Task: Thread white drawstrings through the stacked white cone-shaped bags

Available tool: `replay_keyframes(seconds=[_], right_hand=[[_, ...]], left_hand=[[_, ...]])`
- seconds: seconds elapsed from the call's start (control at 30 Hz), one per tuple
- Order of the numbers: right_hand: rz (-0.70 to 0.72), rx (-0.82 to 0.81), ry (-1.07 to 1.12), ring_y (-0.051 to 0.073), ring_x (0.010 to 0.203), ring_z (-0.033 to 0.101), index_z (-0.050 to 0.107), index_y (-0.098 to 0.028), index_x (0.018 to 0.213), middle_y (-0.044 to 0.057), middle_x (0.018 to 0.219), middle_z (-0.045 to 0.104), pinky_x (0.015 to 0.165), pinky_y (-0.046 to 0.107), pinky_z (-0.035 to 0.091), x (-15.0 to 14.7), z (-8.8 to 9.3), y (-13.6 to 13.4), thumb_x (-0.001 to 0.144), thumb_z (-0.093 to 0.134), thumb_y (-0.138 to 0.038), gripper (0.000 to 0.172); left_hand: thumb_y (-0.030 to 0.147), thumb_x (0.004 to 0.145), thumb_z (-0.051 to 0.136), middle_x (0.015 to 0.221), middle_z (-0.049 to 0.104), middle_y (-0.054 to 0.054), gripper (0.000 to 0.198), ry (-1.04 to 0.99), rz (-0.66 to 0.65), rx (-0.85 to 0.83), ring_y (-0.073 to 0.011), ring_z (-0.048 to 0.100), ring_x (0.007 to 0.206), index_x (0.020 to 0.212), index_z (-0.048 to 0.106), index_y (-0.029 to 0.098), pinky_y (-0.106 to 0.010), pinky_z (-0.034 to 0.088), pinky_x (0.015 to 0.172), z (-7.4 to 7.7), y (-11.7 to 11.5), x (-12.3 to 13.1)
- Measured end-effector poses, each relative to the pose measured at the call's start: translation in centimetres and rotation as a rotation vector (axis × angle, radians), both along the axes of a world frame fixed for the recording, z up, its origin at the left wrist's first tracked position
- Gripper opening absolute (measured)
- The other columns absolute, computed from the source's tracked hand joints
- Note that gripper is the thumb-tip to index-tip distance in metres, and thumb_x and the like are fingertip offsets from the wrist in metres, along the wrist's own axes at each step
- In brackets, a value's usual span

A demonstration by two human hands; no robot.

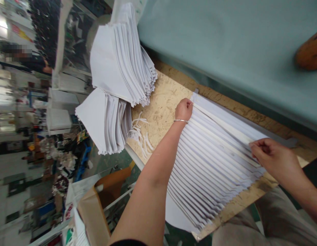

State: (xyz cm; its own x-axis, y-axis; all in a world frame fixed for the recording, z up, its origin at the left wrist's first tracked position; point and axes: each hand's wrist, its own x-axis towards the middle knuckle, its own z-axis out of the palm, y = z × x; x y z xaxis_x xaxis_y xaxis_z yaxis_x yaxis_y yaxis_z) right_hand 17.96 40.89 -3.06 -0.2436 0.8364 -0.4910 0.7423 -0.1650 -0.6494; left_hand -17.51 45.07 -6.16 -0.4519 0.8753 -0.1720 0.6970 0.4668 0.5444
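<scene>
A fanned spread of white paper sheets (pixel 212 160) lies on a chipboard worktop (pixel 161 102), each sheet stepped back from the one below. My left hand (pixel 183 109), with a thin bracelet on the wrist, is closed on the far end of the top sheet's cream strip edge. My right hand (pixel 270 155) pinches the near end of the same top edge, fingers pressed together.
Two stacks of folded white paper pieces (pixel 120 54) (pixel 104 119) stand at the board's left end, with loose white strips (pixel 140 133) beside them. A teal surface (pixel 225 44) runs behind. A brown cardboard box (pixel 97 208) sits below left. A person is in the far background.
</scene>
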Motion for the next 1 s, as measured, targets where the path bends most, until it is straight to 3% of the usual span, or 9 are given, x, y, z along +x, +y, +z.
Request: replay_keyframes(seconds=[0.1, 0.27, 0.77, 1.0], right_hand=[[-0.018, -0.047, -0.007, 0.014, 0.062, 0.062, 0.061, -0.022, 0.084, -0.001, 0.069, 0.065, 0.062, 0.025, 0.044, -0.4, 0.4, 0.1, 0.085, 0.058, -0.048, 0.026], [-0.009, 0.022, -0.041, 0.016, 0.059, 0.060, 0.059, -0.020, 0.079, 0.000, 0.065, 0.064, 0.061, 0.027, 0.042, -1.1, 1.0, 0.4, 0.085, 0.056, -0.045, 0.025], [0.122, 0.186, -0.265, 0.019, 0.062, 0.058, 0.056, -0.021, 0.073, 0.003, 0.065, 0.062, 0.059, 0.028, 0.034, -1.4, 0.1, 1.5, 0.084, 0.052, -0.038, 0.021], [0.189, 0.184, -0.351, 0.020, 0.062, 0.056, 0.055, -0.021, 0.073, 0.005, 0.066, 0.061, 0.059, 0.029, 0.032, -1.6, 0.1, 1.9, 0.084, 0.050, -0.039, 0.022]], left_hand=[[0.025, 0.087, 0.054, 0.075, 0.062, -0.001, 0.009, 0.014, -0.015, 0.001, -0.0138, 0.055, 0.068, 0.080, 0.057, 0.020, -0.026, 0.042, 0.068, -0.1, 0.1, 0.1], [0.024, 0.086, 0.053, 0.076, 0.061, -0.002, 0.008, 0.069, -0.021, 0.005, -0.0152, 0.055, 0.070, 0.080, 0.056, 0.020, -0.027, 0.043, 0.070, -0.1, 0.2, 0.4], [0.021, 0.084, 0.056, 0.071, 0.055, 0.001, 0.010, 0.065, -0.016, 0.027, -0.0150, 0.052, 0.064, 0.088, 0.047, 0.022, -0.028, 0.040, 0.066, 0.0, 0.3, 0.6], [0.021, 0.083, 0.057, 0.071, 0.055, 0.001, 0.012, 0.064, -0.003, 0.026, -0.0148, 0.053, 0.064, 0.089, 0.046, 0.022, -0.028, 0.041, 0.067, -0.2, 0.3, 0.6]])
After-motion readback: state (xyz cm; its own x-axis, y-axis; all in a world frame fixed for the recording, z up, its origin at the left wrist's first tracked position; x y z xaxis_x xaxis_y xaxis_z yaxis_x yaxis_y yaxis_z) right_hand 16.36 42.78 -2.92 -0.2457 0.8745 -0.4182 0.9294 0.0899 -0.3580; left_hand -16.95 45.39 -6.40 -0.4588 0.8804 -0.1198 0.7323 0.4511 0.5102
